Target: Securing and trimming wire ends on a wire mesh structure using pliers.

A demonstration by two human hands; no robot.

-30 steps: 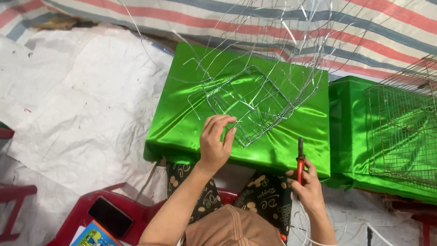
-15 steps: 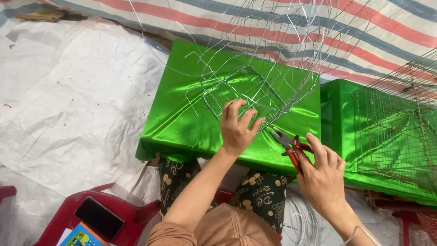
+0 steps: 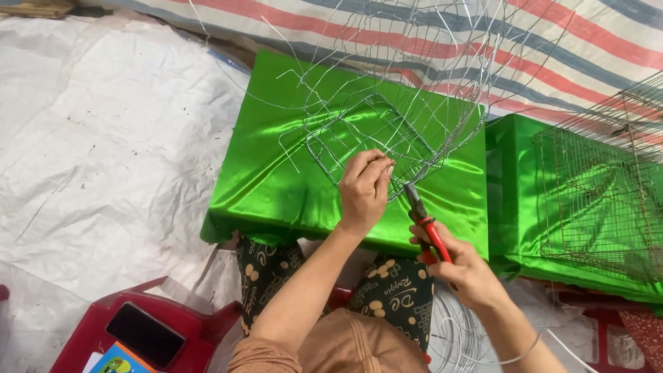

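— Views on record?
— One, head-worn, looking steeply down over the wearer's own knees and forearms.
— Range?
— Close: the green-draped block [image 3: 290, 186] fills the centre, the wire frame [image 3: 387, 110] rising toward the lens.
— Facing?
— Forward, to the striped tarpaulin [image 3: 552, 48] along the top edge.
— Shared ground?
— None; single view.

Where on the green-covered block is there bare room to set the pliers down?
Free: the green block's left part, between its left edge and the wire frame. Crowded: the middle and right, under the frame, where the left hand pinches wire and the right hand brings red-handled pliers.
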